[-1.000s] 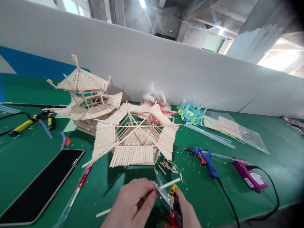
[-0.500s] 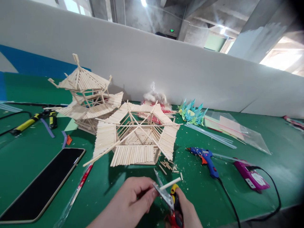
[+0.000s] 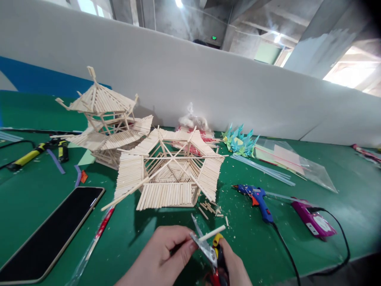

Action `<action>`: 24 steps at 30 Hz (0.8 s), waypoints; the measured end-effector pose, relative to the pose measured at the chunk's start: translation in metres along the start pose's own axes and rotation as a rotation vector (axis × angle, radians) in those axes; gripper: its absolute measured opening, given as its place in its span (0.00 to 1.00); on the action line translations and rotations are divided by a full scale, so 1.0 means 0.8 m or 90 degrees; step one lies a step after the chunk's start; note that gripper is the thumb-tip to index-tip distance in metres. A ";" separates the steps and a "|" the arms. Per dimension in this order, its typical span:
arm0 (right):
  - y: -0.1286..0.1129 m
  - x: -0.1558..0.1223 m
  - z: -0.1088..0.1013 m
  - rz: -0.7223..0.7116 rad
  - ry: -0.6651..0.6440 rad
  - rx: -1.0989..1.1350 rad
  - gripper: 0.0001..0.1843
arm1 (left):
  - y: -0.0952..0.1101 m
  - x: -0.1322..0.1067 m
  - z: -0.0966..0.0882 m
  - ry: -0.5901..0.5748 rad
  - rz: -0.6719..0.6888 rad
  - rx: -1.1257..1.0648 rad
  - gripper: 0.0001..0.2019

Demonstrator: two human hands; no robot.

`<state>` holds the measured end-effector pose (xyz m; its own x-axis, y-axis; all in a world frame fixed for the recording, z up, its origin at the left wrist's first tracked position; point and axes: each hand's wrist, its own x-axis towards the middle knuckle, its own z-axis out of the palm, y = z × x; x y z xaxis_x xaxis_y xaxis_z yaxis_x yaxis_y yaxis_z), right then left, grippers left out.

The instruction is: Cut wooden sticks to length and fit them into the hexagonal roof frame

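Note:
In the lower middle, my left hand [image 3: 166, 254] pinches a thin wooden stick [image 3: 212, 233] between thumb and fingertips. The stick's free end points up and to the right, crossing between the blades of the scissors [image 3: 207, 249]. My right hand [image 3: 235, 262] is wrapped round the scissors' yellow, red and black handles, and the blades stand apart around the stick. Just beyond my hands lies a small heap of short cut stick pieces [image 3: 210, 207]. Behind it stands a six-sided wooden-stick frame [image 3: 166, 195], with roof panels of stick rows and an open, cross-braced middle.
A stick pagoda model [image 3: 104, 103] stands at the back left. A phone [image 3: 53, 234] and pliers [image 3: 29, 157] lie left. On the right are a blue glue gun [image 3: 257, 198] with its cord, a purple box [image 3: 312, 222], glue sticks [image 3: 262, 170] and folded paper [image 3: 239, 141].
The stick and scissors have shifted slightly down and left with my hands. The stick's tip now sits farther from a short loose piece on the table. The view has shifted slightly.

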<state>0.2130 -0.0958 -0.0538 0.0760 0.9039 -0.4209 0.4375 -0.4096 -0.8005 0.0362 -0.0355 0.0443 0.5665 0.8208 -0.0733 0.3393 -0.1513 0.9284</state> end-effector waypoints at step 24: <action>0.029 0.014 -0.123 -0.061 0.270 -0.507 0.27 | -0.011 -0.008 0.012 0.222 0.120 0.182 0.09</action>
<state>0.3125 -0.0834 -0.0348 0.2627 0.9636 -0.0493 0.9368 -0.2670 -0.2262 0.0369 -0.0445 0.0330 0.3690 0.8930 0.2577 0.4756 -0.4197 0.7731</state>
